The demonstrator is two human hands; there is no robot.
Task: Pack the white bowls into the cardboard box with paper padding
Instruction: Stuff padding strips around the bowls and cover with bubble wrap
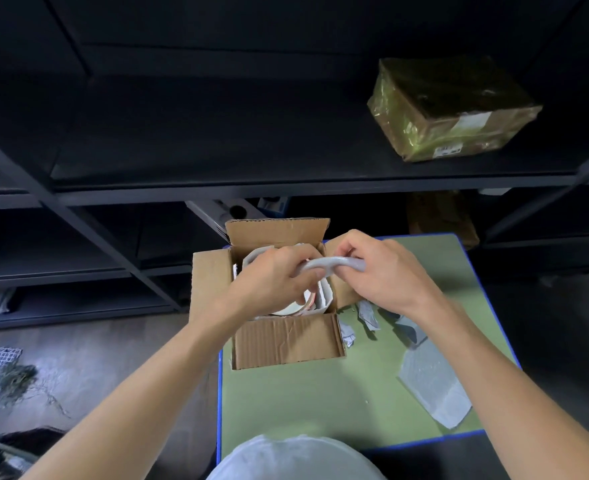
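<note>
An open cardboard box [288, 339] stands on the far left part of a small green table [307, 407], its flaps spread outward. White bowls [288, 309] and white paper show inside it, mostly hidden by my hands. My left hand [275, 275] and my right hand [379, 268] meet above the box. Both grip a rolled, twisted strip of grey paper padding [334, 263], one hand at each end.
Loose grey paper pieces [367, 315] and a larger grey sheet [431, 382] lie on the table's right side. Dark metal shelving [217, 188] rises behind, with a plastic-wrapped parcel [452, 109] on it. A white rounded object [296, 459] sits at the near table edge.
</note>
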